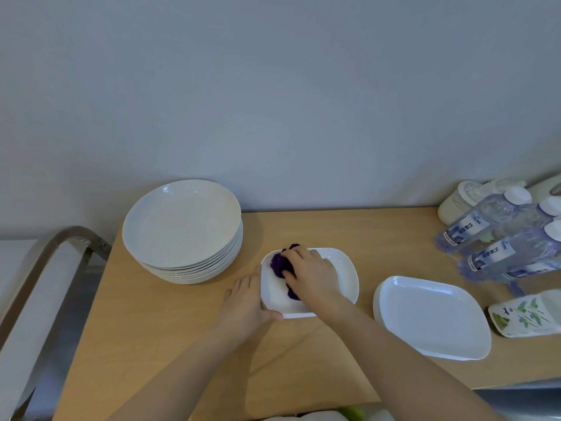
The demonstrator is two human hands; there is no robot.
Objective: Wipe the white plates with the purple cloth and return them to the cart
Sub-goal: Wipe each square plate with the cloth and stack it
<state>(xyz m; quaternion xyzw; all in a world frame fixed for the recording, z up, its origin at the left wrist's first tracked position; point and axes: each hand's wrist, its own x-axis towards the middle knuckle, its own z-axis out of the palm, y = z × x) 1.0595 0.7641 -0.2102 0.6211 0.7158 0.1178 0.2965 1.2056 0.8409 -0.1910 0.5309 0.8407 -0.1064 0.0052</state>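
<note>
A white rectangular plate (pixel 343 268) lies on the wooden table in front of me. My right hand (pixel 312 275) presses a bunched purple cloth (pixel 277 262) into the plate, fingers curled over the cloth. My left hand (pixel 247 296) holds the plate's left edge, thumb on the near rim. A stack of similar rectangular plates (pixel 431 317) lies to the right. A stack of several round white plates (pixel 182 226) stands at the back left. The cloth is partly hidden under my right hand.
Water bottles (pixel 491 235) and a white jar (pixel 461 199) crowd the back right corner. A leaf-patterned dish (pixel 525 314) sits at the right edge. A metal cart handle (pixel 60 247) rises left of the table (pixel 151 329). A grey wall stands behind.
</note>
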